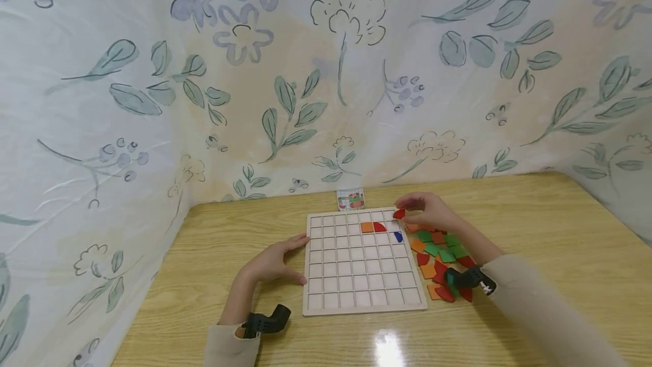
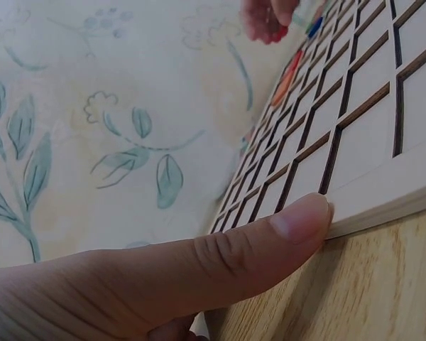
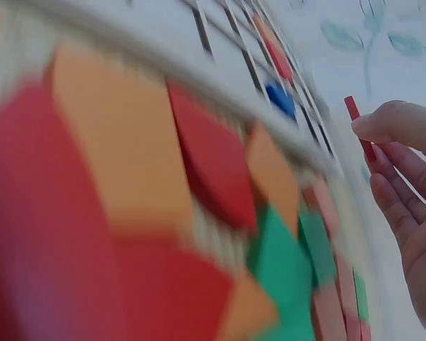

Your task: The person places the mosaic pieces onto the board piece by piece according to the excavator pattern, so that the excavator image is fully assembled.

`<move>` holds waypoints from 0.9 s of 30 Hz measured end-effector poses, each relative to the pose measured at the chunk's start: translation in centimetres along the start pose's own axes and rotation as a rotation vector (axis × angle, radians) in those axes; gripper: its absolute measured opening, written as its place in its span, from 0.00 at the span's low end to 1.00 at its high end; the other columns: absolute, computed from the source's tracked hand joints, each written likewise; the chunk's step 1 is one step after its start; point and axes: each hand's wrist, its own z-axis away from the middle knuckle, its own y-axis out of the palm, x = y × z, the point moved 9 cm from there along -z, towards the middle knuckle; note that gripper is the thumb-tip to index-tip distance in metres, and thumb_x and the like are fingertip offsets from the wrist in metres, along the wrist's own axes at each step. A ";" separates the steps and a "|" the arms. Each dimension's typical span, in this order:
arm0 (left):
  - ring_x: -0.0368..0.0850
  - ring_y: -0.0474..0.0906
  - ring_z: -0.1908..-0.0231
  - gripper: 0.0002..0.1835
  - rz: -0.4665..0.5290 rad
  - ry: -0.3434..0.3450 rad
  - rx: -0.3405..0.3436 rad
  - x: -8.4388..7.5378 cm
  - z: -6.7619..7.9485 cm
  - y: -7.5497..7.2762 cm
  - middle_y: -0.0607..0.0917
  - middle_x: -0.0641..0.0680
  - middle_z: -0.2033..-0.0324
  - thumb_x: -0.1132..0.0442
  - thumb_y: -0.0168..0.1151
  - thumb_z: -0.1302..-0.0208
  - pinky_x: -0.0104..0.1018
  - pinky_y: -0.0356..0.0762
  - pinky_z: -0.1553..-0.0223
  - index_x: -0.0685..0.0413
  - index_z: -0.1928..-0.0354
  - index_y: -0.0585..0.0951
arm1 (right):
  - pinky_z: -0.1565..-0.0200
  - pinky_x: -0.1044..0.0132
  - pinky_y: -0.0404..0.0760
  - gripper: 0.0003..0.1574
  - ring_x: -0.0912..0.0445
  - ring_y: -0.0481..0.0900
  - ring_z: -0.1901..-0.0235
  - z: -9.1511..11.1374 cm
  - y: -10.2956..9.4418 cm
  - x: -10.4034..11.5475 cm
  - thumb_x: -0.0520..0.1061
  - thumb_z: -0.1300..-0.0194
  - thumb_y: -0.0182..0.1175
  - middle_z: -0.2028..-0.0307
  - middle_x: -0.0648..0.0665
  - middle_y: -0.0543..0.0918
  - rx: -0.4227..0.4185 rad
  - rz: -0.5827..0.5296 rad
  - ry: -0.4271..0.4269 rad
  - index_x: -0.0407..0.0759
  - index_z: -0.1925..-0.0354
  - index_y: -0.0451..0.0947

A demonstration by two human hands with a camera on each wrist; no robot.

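Note:
A pale wooden grid board [image 1: 351, 285] lies on the table. In its upper cells are an orange square tile [image 1: 367, 227], a red quarter-round tile [image 1: 379, 227] and a blue rounded tile [image 1: 398, 237]. My right hand [image 1: 430, 211] pinches another red tile [image 3: 361, 128] between thumb and fingers, just above the board's top right corner. At the board's left edge rests my left hand [image 1: 272, 262], thumb and fingers spread along it. The left wrist view shows that thumb [image 2: 298, 224] touching the rim.
Right of the board lies a loose heap of red, orange and green tiles [image 1: 432, 249], under my right forearm. A small printed pattern card [image 1: 351, 199] stands behind the board's far edge. Floral cloth [image 1: 305, 101] hangs behind the wooden table [image 1: 224, 242].

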 end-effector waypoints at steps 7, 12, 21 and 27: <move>0.55 0.50 0.31 0.49 0.002 -0.008 0.006 0.1 -0.2 -0.1 0.58 0.51 0.31 0.52 0.76 0.59 0.54 0.53 0.35 0.49 0.32 0.63 | 0.48 0.50 0.75 0.21 0.47 0.78 0.53 -1.9 3.9 3.4 0.37 0.45 0.65 0.55 0.34 0.81 0.077 -0.013 -0.106 0.31 0.52 0.77; 0.56 0.50 0.31 0.49 0.012 -0.005 0.007 -0.1 -0.1 -0.1 0.58 0.52 0.31 0.52 0.76 0.59 0.55 0.53 0.35 0.51 0.32 0.63 | 0.47 0.51 0.75 0.20 0.46 0.78 0.51 -3.1 6.4 4.6 0.37 0.44 0.64 0.53 0.35 0.80 0.125 -0.040 -0.096 0.33 0.52 0.77; 0.55 0.50 0.31 0.49 0.014 -0.002 0.009 -0.2 -0.1 -0.1 0.58 0.52 0.31 0.52 0.76 0.59 0.54 0.53 0.35 0.50 0.32 0.63 | 0.51 0.61 0.78 0.17 0.46 0.78 0.50 -4.0 9.1 5.2 0.33 0.47 0.65 0.52 0.38 0.80 0.133 0.041 -0.118 0.37 0.55 0.80; 0.56 0.50 0.32 0.49 0.009 -0.001 0.004 -0.2 0.0 -0.1 0.58 0.52 0.31 0.52 0.76 0.59 0.55 0.53 0.35 0.50 0.32 0.63 | 0.49 0.57 0.77 0.17 0.44 0.74 0.46 -3.9 9.4 5.2 0.30 0.47 0.64 0.47 0.36 0.77 0.116 0.108 -0.138 0.38 0.57 0.81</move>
